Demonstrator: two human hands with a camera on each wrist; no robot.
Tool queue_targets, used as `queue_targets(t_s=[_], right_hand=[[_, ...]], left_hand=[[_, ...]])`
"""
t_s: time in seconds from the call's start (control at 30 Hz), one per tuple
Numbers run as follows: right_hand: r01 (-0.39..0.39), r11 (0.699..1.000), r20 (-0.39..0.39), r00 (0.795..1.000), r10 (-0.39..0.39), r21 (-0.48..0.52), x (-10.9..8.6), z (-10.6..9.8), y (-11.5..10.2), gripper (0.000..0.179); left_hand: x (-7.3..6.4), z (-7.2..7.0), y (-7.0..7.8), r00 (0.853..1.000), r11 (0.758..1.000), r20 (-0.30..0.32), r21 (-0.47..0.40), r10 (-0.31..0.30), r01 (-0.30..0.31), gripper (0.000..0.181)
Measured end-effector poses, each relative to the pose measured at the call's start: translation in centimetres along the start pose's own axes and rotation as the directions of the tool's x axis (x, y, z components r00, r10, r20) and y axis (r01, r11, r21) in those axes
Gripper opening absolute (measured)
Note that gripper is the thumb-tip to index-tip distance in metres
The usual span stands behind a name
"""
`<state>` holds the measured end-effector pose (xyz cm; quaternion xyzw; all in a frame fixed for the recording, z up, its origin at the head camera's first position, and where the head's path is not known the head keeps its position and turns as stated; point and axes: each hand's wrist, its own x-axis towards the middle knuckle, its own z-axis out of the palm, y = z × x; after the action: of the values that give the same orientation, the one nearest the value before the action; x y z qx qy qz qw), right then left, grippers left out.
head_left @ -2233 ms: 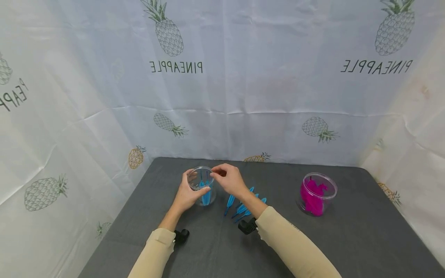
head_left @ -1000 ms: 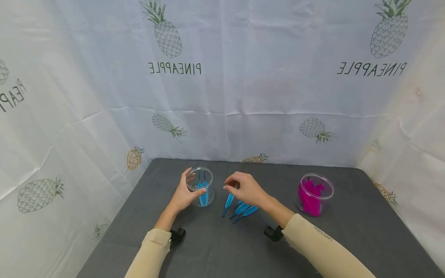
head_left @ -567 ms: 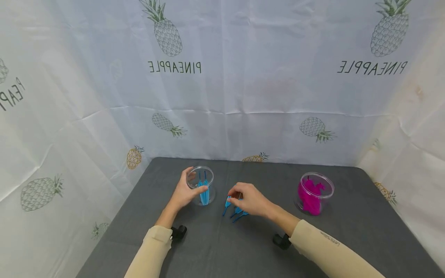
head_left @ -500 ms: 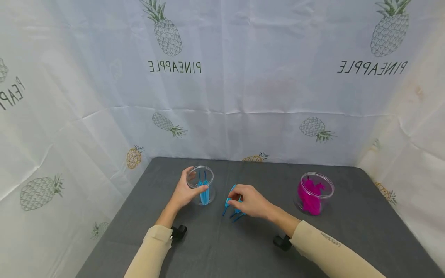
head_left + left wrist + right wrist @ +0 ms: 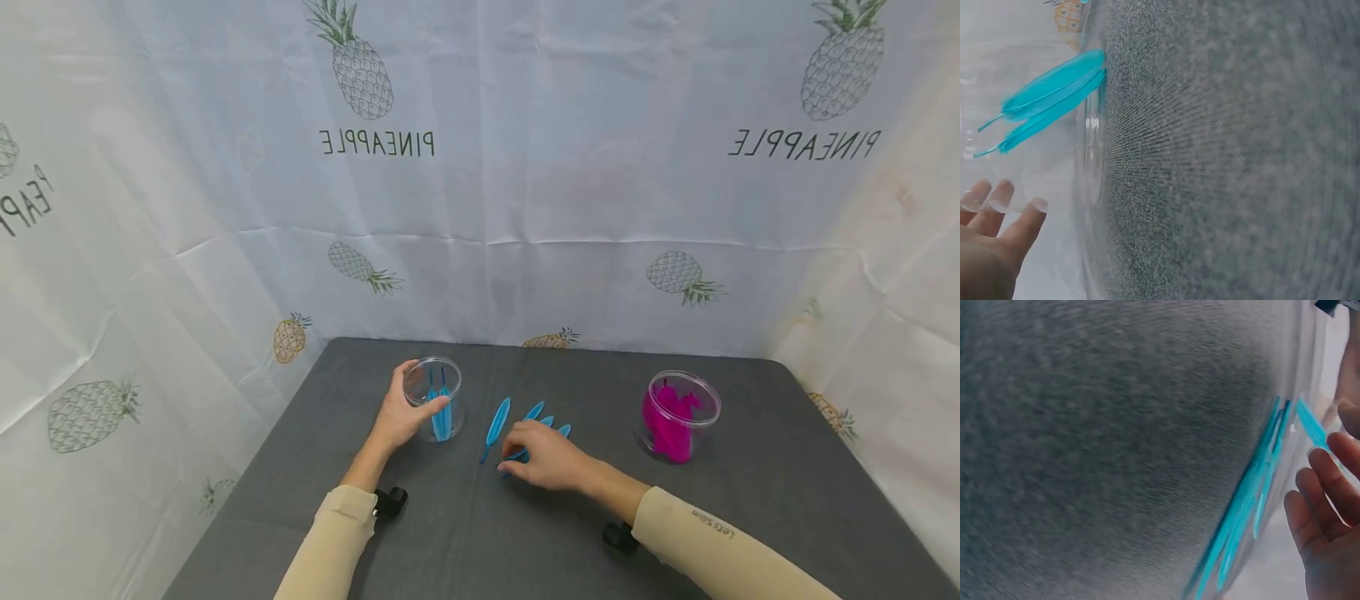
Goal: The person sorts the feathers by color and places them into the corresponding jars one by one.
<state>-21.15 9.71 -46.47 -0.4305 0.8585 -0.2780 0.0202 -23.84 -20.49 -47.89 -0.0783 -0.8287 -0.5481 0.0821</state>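
Note:
My left hand (image 5: 397, 414) grips a clear round jar (image 5: 433, 383), its thumb on the near side. Two blue feathers (image 5: 1054, 87) stand inside, tips down and quills up, leaning on the wall. Right of the jar, one blue feather (image 5: 496, 425) lies alone on the table. Beside it, several more blue feathers (image 5: 547, 421) are fanned out, partly hidden by my right hand (image 5: 546, 458). That hand hovers low at their quill ends, fingers bent. The right wrist view shows its fingers spread apart, close to the lying feathers (image 5: 1241, 512), holding nothing.
A second clear jar (image 5: 684, 379) at the right of the dark table (image 5: 450, 533) holds bright pink feathers (image 5: 671, 423). White cloth (image 5: 570, 192) with pineapple prints hangs behind and at both sides.
My right hand has left the jar's rim, moving right and down to the feathers' quill ends; the lone feather is now uncovered. The left hand keeps its grip on the jar.

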Motion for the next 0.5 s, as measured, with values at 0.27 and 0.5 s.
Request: queue_targets(t_s=[0.27, 0.5], right_hand=[[-0.064, 0.997, 0.026, 0.998, 0.065, -0.034, -0.3, 1.0, 0.7, 0.013], [-0.099, 0.992, 0.036, 0.994, 0.102, -0.081, -0.3, 1.9, 1.3, 0.017]], left_hand=[[-0.5, -0.4, 2.0, 0.999, 1.000, 0.041, -0.015, -0.006, 0.007, 0.090], [-1.6, -0.7, 4.7, 0.998, 1.000, 0.055, 0.004, -0.004, 0.004, 0.087]])
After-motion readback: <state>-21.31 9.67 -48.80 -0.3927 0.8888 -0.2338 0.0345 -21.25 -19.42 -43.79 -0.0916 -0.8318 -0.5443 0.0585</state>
